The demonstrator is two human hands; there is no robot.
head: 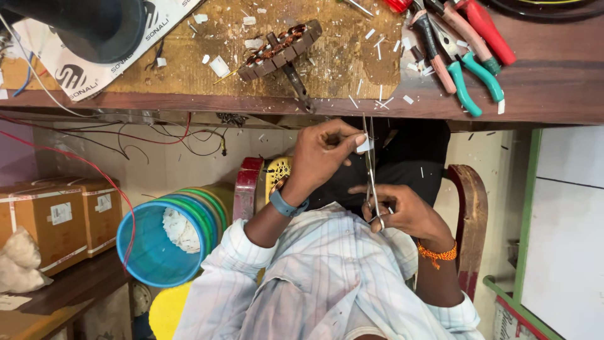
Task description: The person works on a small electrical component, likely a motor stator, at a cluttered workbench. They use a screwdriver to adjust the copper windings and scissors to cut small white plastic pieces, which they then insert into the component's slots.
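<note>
Lower left, we list stacked plastic tubs [165, 242], the blue front one holding white crumpled material; beside them, sealed cartons [60, 217], contents hidden. Mid-frame, our left hand [324, 154] pinches a small white strip [363, 144]. Our right hand [402, 213] is closed on thin scissors [371, 170], blades touching the strip, handles hidden under fingers.
</note>
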